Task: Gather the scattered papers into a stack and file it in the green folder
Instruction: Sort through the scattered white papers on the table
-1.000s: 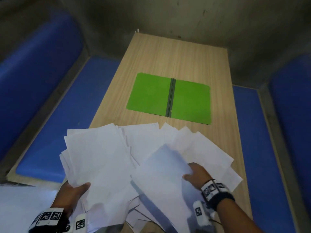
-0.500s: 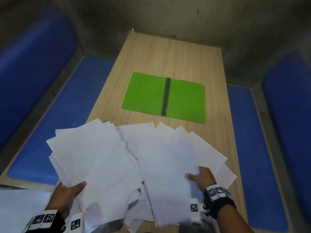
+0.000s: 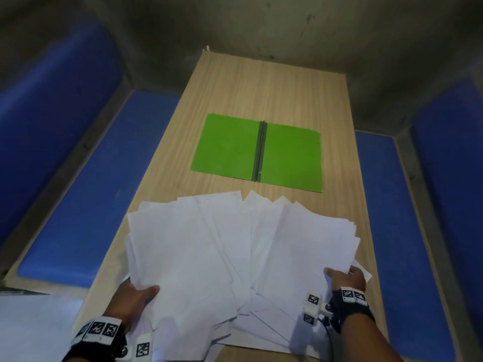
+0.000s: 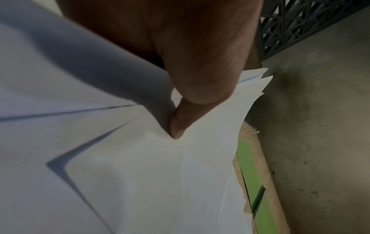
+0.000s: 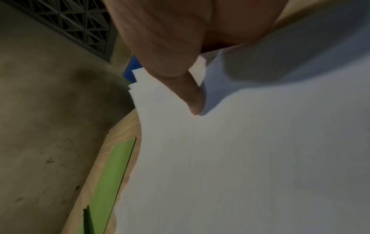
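Observation:
Several white papers (image 3: 235,257) lie fanned out over the near half of the wooden table (image 3: 261,82). My left hand (image 3: 133,296) grips the left bundle at its near edge, thumb on top (image 4: 178,126). My right hand (image 3: 345,278) grips the right side of the papers (image 5: 240,158), thumb pressed on the top sheet (image 5: 194,102); the other fingers are hidden under the sheets. The green folder (image 3: 257,151) lies open and flat beyond the papers, with a dark spine clip down its middle. It shows as a green strip in the left wrist view (image 4: 252,174) and the right wrist view (image 5: 114,171).
Blue padded benches run along both sides of the table (image 3: 78,178) (image 3: 392,231). A grey concrete wall (image 3: 261,27) closes the far end. Another white sheet (image 3: 31,330) lies at the near left, off the table's edge.
The right hand has laid its lifted sheet down and moved right to the pile's right edge. The left bundle has swung in over the table, and the sheets now overlap in one fan.

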